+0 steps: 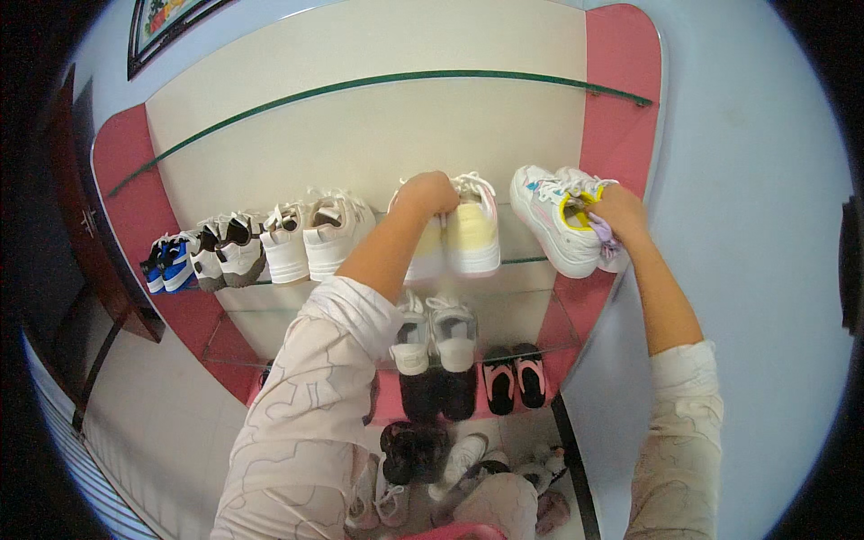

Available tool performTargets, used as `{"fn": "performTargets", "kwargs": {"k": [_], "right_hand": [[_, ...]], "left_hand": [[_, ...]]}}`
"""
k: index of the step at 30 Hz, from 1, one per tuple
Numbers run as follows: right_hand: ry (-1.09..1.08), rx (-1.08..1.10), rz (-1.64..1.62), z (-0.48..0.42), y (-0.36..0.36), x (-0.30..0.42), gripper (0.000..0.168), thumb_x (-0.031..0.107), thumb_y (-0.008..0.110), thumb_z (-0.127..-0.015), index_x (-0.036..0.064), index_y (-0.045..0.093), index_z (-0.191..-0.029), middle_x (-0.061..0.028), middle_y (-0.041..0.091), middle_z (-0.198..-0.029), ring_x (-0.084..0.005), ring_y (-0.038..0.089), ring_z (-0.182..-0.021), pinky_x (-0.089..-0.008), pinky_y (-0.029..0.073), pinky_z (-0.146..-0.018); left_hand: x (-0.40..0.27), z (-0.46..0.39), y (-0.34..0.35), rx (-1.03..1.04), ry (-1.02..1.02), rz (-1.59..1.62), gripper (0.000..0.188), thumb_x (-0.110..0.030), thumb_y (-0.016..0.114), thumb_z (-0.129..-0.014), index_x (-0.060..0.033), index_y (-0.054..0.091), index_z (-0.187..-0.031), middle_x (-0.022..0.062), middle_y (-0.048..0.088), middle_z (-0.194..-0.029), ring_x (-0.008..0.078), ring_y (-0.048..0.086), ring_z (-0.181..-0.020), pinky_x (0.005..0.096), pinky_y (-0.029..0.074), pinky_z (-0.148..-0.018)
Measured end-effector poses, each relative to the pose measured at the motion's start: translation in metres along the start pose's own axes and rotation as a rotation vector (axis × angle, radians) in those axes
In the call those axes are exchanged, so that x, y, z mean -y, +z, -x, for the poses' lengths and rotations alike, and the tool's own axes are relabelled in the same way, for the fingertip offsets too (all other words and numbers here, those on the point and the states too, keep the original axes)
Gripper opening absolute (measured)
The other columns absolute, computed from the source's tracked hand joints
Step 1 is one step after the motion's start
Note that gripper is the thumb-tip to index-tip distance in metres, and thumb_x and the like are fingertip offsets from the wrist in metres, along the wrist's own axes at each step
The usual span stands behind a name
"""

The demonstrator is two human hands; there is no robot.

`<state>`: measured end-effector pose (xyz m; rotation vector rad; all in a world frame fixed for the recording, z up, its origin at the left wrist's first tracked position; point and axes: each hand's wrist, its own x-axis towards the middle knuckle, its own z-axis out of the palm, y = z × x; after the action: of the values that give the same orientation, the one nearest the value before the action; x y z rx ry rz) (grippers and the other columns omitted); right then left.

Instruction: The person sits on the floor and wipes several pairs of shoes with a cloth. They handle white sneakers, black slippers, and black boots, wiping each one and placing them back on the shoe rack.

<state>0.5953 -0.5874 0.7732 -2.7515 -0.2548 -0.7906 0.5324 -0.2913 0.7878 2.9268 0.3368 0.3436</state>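
My left hand (429, 193) grips the upper part of a pair of white and pale yellow sneakers (472, 236) on the middle glass shelf. At the right end of that shelf, my right hand (617, 210) holds a pair of white sneakers with yellow lining (550, 226) by the collars, the shoes side by side and tilted. A lilac ribbon or cloth (604, 233) hangs at the fingers of this hand. Left of my left forearm stand white sneakers (327, 233), white and brown sneakers (239, 250) and small blue and white sneakers (177, 263) in pairs.
An upper glass shelf (405, 77) crosses the pink and cream rack. Below are grey and white sneakers (452, 334) and black and pink shoes (499, 381). More shoes (462, 462) lie on the floor. A wall (749, 236) stands at right, a brown door (88, 223) at left.
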Motion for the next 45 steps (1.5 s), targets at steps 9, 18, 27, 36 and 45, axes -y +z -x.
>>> {"fn": "performTargets", "kwargs": {"k": [9, 18, 27, 36, 45], "right_hand": [[0.02, 0.026, 0.0, -0.043, 0.045, 0.014, 0.035, 0.029, 0.059, -0.071, 0.002, 0.066, -0.092, -0.0209, 0.063, -0.097, -0.0346, 0.062, -0.091, -0.0425, 0.049, -0.076], [-0.009, 0.055, -0.015, -0.05, 0.044, 0.018, 0.04, 0.037, 0.063, -0.069, 0.004, 0.067, -0.09, -0.0206, 0.063, -0.092, -0.0357, 0.062, -0.086, -0.0442, 0.049, -0.072], [-0.129, -0.286, -0.216, 0.012, -0.001, -0.009, 0.039, 0.042, 0.056, -0.079, 0.006, 0.066, -0.089, -0.0185, 0.064, -0.085, -0.0341, 0.062, -0.082, -0.0425, 0.048, -0.07], [-0.078, -0.066, -0.32, 0.101, 0.055, 0.008, 0.039, 0.045, 0.059, -0.078, 0.007, 0.062, -0.08, -0.0177, 0.064, -0.079, -0.0331, 0.062, -0.078, -0.0417, 0.047, -0.067], [0.011, -0.067, -0.247, 0.088, 0.067, 0.014, 0.038, 0.044, 0.061, -0.075, 0.007, 0.06, -0.081, -0.0173, 0.064, -0.082, -0.0343, 0.062, -0.081, -0.0429, 0.047, -0.07]], "left_hand": [[0.002, -0.012, 0.007, -0.109, 0.006, 0.016, 0.022, -0.02, 0.058, -0.069, -0.0032, 0.068, -0.079, 0.0164, 0.066, -0.08, 0.0292, 0.065, -0.08, 0.0375, 0.051, -0.071], [0.001, -0.02, 0.013, 0.026, 0.013, -0.03, 0.023, -0.02, 0.053, -0.073, -0.0066, 0.068, -0.085, 0.0096, 0.067, -0.086, 0.027, 0.064, -0.083, 0.0388, 0.049, -0.074], [-0.003, 0.074, -0.008, -0.338, 0.32, -0.178, 0.048, -0.035, 0.052, -0.084, -0.005, 0.047, -0.121, 0.0191, 0.054, -0.114, 0.03, 0.054, -0.103, 0.0428, 0.043, -0.086], [0.044, 0.106, 0.07, -0.592, 0.946, -0.403, 0.08, -0.035, 0.067, -0.07, -0.0119, 0.028, -0.137, 0.0112, 0.027, -0.141, 0.0265, 0.024, -0.132, 0.045, 0.018, -0.109], [0.035, 0.084, 0.091, -0.809, 0.924, -0.504, 0.066, -0.03, 0.06, -0.077, -0.0139, 0.033, -0.135, 0.008, 0.029, -0.142, 0.0239, 0.025, -0.132, 0.0439, 0.02, -0.107]]}}
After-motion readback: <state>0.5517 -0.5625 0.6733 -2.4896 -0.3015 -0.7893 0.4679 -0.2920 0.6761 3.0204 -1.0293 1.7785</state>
